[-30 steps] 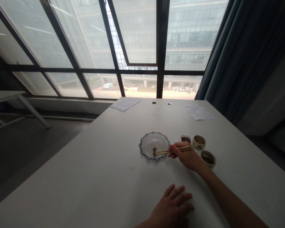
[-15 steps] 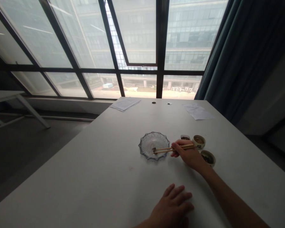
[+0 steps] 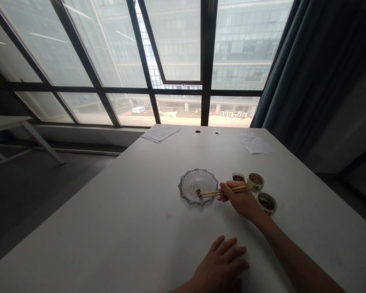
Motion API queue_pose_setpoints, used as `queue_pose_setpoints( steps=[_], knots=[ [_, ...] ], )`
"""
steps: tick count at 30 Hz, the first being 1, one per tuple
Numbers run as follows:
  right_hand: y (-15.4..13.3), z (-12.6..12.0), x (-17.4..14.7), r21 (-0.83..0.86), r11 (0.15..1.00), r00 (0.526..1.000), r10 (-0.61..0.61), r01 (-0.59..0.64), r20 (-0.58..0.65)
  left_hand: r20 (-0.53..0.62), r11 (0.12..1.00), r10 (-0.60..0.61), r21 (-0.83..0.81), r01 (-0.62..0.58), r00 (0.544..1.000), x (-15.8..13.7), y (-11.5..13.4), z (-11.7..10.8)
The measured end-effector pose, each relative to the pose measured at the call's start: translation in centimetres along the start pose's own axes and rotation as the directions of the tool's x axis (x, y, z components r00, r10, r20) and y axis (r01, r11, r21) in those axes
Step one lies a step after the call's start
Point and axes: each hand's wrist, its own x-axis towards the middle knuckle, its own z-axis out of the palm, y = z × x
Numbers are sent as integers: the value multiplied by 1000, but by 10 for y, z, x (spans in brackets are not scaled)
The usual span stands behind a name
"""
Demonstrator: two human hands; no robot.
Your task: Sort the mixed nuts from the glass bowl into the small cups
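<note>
My right hand is closed around a pair of wooden chopsticks, which point left over a clear glass bowl with a scalloped rim. At the chopstick tips, inside the bowl, is a small dark piece; whether the tips grip it I cannot tell. Beside my right hand stand two small pale cups, one behind and one near the wrist, both with dark contents. A small white dish of dark brown bits is partly hidden behind the fingers. My left hand rests on the tabletop, fingers spread, holding nothing.
Everything stands on a white table. Sheets of paper lie at its far left and far right. Beyond are large framed windows, with a dark blue curtain on the right. Another white table is at the left.
My right hand and the chopsticks have shifted slightly, and the tips have drawn a little back from the dark piece. More of the white dish shows. My left hand has stayed still.
</note>
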Motion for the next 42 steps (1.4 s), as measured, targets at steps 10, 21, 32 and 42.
queue_pose_setpoints(
  steps=[10, 21, 32, 42],
  knots=[
    [-44, -61, -9, -5, 1000, 958, -25, 25, -287, -12, 999, -10, -32, 10, 1000, -2, -3, 6],
    [-30, -103, -2, -181, 983, 883, -55, -35, -466, -5, 999, -14, -44, 14, 1000, -2, -2, 2],
    [-40, -40, -10, -102, 986, 982, -142, 130, -124, -22, 1000, -5, -14, 5, 1000, -1, -2, 3],
    [-1, -2, 3, -83, 990, 991, -109, 115, 76, -43, 1000, 13, -2, -13, 999, -2, -3, 8]
  ],
)
